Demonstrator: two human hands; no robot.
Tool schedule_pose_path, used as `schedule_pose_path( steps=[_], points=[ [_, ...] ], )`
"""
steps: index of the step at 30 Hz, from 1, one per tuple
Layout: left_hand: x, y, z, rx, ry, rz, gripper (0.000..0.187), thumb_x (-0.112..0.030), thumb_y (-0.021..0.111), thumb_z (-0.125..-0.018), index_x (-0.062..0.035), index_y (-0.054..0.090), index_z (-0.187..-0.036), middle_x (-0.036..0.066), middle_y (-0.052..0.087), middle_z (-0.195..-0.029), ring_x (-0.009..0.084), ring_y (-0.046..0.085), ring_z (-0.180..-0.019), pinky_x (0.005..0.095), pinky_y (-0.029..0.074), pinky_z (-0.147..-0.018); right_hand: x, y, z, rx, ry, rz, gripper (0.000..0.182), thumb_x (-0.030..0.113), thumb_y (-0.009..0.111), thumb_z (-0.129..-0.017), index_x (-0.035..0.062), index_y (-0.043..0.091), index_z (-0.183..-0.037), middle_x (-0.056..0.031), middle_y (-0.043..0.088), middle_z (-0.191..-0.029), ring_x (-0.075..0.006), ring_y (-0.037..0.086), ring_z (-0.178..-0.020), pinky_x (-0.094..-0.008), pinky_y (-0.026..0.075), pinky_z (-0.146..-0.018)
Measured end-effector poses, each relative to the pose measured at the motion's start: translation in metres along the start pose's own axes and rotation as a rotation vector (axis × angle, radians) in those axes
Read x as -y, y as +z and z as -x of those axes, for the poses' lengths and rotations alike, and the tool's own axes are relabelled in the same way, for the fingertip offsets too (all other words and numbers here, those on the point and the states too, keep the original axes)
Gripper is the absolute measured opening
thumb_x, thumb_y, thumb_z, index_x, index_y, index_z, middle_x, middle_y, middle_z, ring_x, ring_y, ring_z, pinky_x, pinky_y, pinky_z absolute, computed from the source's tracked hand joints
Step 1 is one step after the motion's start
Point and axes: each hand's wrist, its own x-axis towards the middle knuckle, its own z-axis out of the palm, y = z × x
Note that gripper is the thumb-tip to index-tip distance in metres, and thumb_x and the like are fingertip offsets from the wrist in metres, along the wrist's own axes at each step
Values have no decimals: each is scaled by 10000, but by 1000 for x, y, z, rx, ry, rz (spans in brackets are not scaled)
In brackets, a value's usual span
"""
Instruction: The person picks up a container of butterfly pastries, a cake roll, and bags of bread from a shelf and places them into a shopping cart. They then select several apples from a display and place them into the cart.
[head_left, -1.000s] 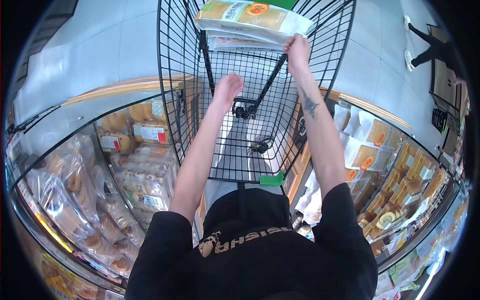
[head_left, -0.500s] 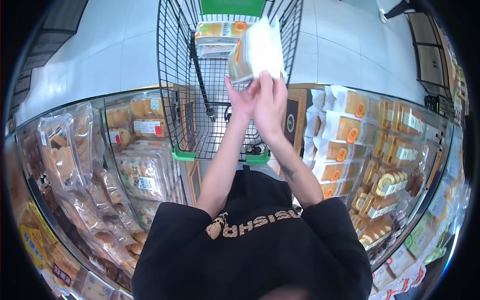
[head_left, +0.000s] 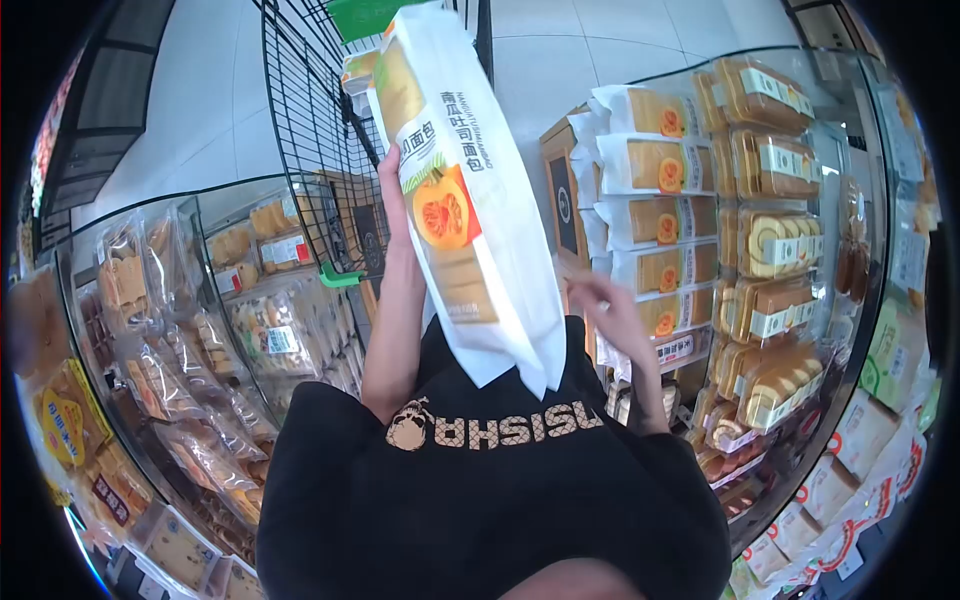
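Note:
A long white bag of toast bread [head_left: 500,200] is tilted in front of my chest. It has a clear window and a printed pumpkin picture. My left hand [head_left: 394,195] grips its left side, the fingers mostly hidden behind the bag. To the right of the bag's lower end is my right hand [head_left: 608,308], slightly blurred, fingers apart and holding nothing. Behind the bag stands the shopping cart [head_left: 310,130], partly covered by it. Another bread package [head_left: 358,72] shows in the cart past the bag's upper left edge.
On the right, a glass-sided display holds stacked white bread bags [head_left: 655,220] and clear boxes of rolls [head_left: 785,245]. Plastic-wrapped breads [head_left: 165,345] and packed pastries [head_left: 280,330] fill the left display. Grey floor tiles [head_left: 545,65] lie beyond the cart.
The bread bag has come from above the cart toward my chest, and its printed side now shows. My right hand has let go of it and moved right. The cart appears further left.

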Motion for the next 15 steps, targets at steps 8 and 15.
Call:
schedule_pose_path(
  steps=[8, 15],
  points=[
    [40, 75, 57, -23, 42, -740, 547, -222, 576, -840, -7, 346, -1286, 138, 517, -1184, 204, 540, -1059, 334, 463, -889, 50, 0, 15, -33, -431, -545, 803, 159, 701, -782, -24, 187, -1372, -164, 407, -1302, -208, 416, -1205, -342, 355, -1001],
    [66, 92, 75, 27, -134, -424, 472, -269, 552, -855, -22, 444, -1243, 158, 555, -1169, 223, 574, -1033, 336, 466, -889, 47, -5, 50, -156, -415, -556, 859, 124, 750, -706, -46, 216, -1358, -187, 421, -1280, -219, 438, -1187, -350, 368, -987]
  ],
)
